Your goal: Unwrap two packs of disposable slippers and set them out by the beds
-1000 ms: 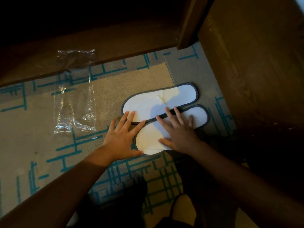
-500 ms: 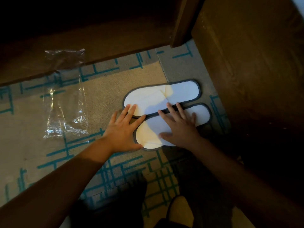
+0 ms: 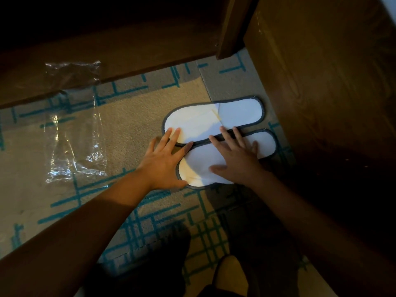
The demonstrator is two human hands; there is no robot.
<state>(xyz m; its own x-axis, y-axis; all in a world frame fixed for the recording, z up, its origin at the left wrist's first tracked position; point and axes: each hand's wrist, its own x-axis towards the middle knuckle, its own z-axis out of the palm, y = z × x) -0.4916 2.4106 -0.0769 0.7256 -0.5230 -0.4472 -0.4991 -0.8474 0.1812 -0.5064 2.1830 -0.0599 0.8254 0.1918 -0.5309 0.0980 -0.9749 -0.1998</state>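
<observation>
Two flat white slippers with dark grey edging lie side by side on the carpet: the far slipper [image 3: 214,120] and the near slipper [image 3: 198,168]. My left hand [image 3: 165,161] rests flat with fingers spread, its fingertips on the left end of the far slipper. Spread flat as well, my right hand [image 3: 235,157] presses on the middle of the near slipper, with fingertips reaching the seam between the two. An empty clear plastic wrapper [image 3: 75,144] lies on the carpet to the left.
A dark wooden bed base [image 3: 107,52] runs along the back, a wooden post [image 3: 231,26] stands at its corner, and a large wooden panel [image 3: 321,86] rises on the right. Beige carpet with teal lines [image 3: 139,211] covers the floor. My feet [image 3: 230,275] show at the bottom.
The view shifts slightly. Both hands stay flat on the slippers, and the pair sits a little straighter and closer together than a second ago.
</observation>
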